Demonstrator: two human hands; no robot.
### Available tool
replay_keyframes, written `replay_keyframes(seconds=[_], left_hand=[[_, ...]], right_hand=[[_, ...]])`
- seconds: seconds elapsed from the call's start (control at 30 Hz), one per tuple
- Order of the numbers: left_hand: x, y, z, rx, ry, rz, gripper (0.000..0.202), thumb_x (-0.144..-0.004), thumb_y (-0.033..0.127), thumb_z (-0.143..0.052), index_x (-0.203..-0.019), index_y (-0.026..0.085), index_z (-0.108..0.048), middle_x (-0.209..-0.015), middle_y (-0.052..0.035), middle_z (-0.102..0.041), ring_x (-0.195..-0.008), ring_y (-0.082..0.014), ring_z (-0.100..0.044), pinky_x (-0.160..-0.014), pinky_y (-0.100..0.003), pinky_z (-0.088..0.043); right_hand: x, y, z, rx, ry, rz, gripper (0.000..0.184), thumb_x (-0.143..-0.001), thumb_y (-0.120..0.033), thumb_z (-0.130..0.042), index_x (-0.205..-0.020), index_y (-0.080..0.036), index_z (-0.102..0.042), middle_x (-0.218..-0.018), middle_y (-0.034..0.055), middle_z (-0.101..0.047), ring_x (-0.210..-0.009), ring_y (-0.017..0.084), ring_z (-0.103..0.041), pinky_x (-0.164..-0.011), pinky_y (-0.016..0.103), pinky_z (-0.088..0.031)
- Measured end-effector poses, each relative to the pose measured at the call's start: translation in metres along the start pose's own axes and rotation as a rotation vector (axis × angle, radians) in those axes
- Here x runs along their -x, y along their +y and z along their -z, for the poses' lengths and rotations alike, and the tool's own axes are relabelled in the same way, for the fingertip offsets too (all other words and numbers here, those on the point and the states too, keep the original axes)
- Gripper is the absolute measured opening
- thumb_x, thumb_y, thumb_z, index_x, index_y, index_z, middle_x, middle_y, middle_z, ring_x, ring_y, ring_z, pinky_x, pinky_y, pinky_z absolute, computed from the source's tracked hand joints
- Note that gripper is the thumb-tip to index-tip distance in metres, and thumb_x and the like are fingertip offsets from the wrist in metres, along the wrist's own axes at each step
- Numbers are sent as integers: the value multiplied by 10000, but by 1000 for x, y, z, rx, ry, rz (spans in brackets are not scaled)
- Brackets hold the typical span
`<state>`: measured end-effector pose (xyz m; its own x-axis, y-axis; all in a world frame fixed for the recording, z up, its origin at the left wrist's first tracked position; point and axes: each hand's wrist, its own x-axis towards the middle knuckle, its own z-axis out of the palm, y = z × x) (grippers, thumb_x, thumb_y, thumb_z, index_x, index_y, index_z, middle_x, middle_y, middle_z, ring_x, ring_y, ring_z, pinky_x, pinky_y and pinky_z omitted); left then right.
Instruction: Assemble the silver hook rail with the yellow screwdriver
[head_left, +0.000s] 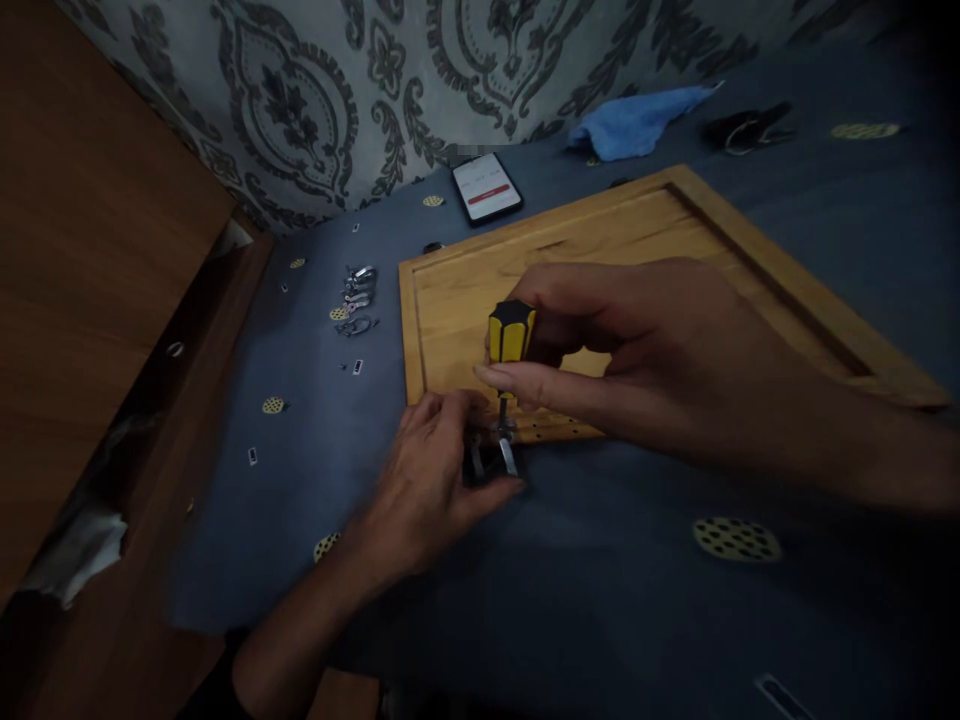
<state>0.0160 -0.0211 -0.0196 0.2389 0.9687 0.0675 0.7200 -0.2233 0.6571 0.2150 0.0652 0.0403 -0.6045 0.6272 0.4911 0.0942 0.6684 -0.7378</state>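
Note:
My right hand (pixel 622 340) grips a screwdriver (pixel 511 335) by its yellow and black handle, between thumb and fingers. Its shaft points down at the near edge of a framed wooden panel (pixel 487 270), which lies flat. There the tip meets a small curved silver metal piece (pixel 508 455); the exact contact is too dark to make out. My left hand (pixel 431 480) steadies this piece, fingers over the panel's near left corner and thumb at the metal's lower end. A row of small dark holes runs along the panel's near edge, right of the metal piece.
Several similar metal pieces (pixel 358 300) lie on the blue patterned cloth (pixel 337 420) to the left. Behind the panel are a phone (pixel 487 190), a blue rag (pixel 637 122) and a dark object (pixel 746 128). A brown wooden surface (pixel 97 250) borders the left, patterned fabric the back.

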Motion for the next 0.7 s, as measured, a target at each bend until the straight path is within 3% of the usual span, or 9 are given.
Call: replay_keyframes(seconds=[0.13, 0.3, 0.4, 0.53, 0.7], left_hand=[[0, 0, -1, -7, 12, -3, 455, -813, 230, -839, -1125, 253, -508, -1092, -27, -735, -1098, -298, -667, -964, -479, -538], [-1, -1, -1, 2, 15, -45, 476, -819, 214, -845, -1148, 248, -504, -1104, -29, -731, -1114, -293, -672, -990, -483, -531], [-1, -3, -2, -7, 25, -73, 456, -824, 216, -837, -1140, 246, -509, -1109, -32, -722, -1101, -286, -673, -978, -470, -536], [1, -5, -3, -32, 16, -41, 416, -845, 253, -817, -1133, 244, -517, -1094, -38, -702, -1088, -290, -660, -954, -469, -544], [2, -5, -1, -23, -2, -14, 494, -839, 265, -828, -1223, 247, -518, -1119, -47, -697, -1085, -299, -650, -947, -482, -541]], right_hand=[[-1, 0, 0, -11, -32, -39, 280, -954, -231, -679, -746, -252, -494, -687, -50, -597, -576, 103, -544, -529, 274, -435], [-1, 3, 10, -128, -190, -80, 171, -990, -287, -638, -824, -249, -618, -795, -24, -708, -663, 123, -658, -517, 265, -454], [-2, 3, 12, -180, -270, -97, 201, -1006, -316, -643, -817, -249, -657, -798, -23, -725, -692, 131, -679, -532, 257, -480], [-2, 0, 5, -60, -144, -62, 291, -948, -221, -702, -731, -241, -510, -669, -55, -609, -604, 105, -593, -525, 248, -455], [0, 2, -4, 80, 10, 45, 328, -945, -209, -756, -763, -247, -486, -672, -71, -563, -591, 96, -543, -542, 269, -428]])
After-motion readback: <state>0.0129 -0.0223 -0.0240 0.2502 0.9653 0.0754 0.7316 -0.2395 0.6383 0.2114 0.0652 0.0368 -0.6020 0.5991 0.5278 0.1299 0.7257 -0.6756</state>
